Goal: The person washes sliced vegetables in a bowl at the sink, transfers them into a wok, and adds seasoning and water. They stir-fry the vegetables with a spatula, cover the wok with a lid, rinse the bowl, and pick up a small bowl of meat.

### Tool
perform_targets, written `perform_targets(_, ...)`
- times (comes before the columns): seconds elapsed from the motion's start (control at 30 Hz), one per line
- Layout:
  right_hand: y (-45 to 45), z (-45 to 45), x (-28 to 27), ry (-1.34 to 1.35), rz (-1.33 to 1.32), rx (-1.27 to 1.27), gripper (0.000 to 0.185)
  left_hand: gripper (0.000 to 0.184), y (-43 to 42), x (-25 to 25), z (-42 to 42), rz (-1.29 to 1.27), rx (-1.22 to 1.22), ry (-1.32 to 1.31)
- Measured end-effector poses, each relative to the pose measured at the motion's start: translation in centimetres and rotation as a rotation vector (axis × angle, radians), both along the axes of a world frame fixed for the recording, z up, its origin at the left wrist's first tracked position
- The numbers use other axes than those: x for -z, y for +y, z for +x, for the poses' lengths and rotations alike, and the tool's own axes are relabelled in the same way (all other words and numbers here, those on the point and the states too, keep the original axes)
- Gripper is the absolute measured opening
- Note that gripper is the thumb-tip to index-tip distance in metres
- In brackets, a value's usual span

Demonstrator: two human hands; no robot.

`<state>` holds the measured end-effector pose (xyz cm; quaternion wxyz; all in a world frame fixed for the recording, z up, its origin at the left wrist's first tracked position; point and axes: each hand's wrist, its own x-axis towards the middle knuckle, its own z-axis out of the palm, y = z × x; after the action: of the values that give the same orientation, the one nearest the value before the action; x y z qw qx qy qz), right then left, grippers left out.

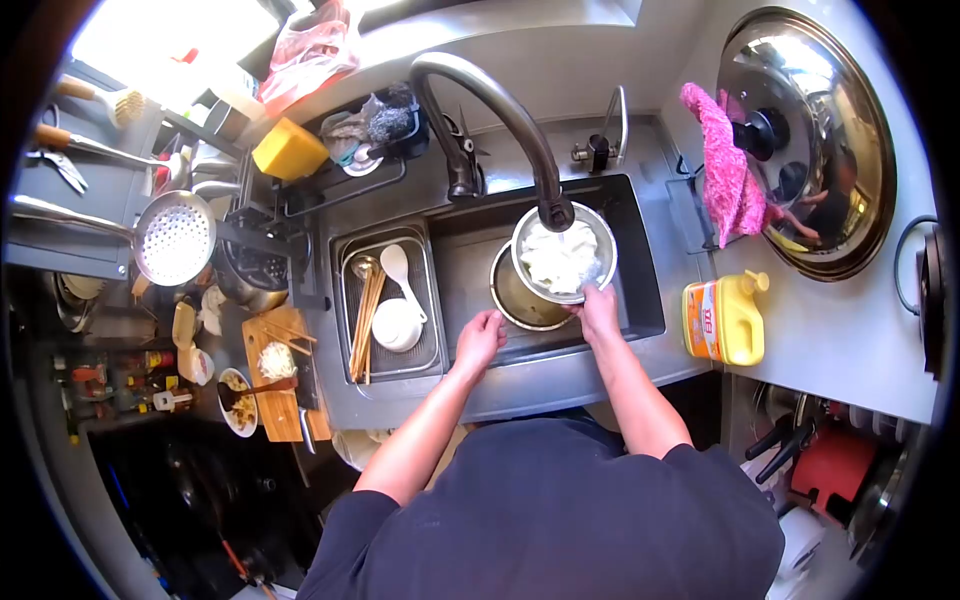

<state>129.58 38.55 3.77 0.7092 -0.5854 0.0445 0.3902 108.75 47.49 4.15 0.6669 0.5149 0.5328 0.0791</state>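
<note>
The dark rectangular sink basin [640, 270] has bare room to the right of the vessels and along its left side, up to a silver wire-mesh tray [437, 325]; the curved dark-metal faucet [505, 95] closes off the space above. A round silver metal bowl [607, 245] sits inside the basin's outline under the spout, holding soft-looking, bright white pieces [560, 262]. The right hand [598, 312] pinches the bowl's near rim. The left hand [480, 342], fingers curled, is just beside a wider, tan-toned metal pot [517, 297]; whether it touches or grips the rim, I cannot tell. The bowl hides much of the pot, the spout covers some white pieces, and glare blurs their shapes.
</note>
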Motion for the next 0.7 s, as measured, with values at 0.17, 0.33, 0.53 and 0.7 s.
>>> perform_targets(0.17,-0.2,0.7,4.9,-0.501,-0.234,0.016,0.045,0.036,1.0,-1.4,1.5,0.102,0.116,0.048)
perform_targets(0.33,-0.6,1.8,6.1,-0.491,-0.165,-0.006,0.048,0.034,-0.7,-0.6,0.5,0.052,0.149,-0.062)
perform_targets(0.53,0.3,0.4,2.5,-0.022,0.101,0.035,0.047,0.034,-3.6,-0.3,-2.0,0.117,0.141,0.054)
perform_targets(0.7,1.4,0.1,2.1,0.048,0.080,-0.011,0.047,0.038,-1.9,-1.2,-1.2,0.082,0.062,0.003)
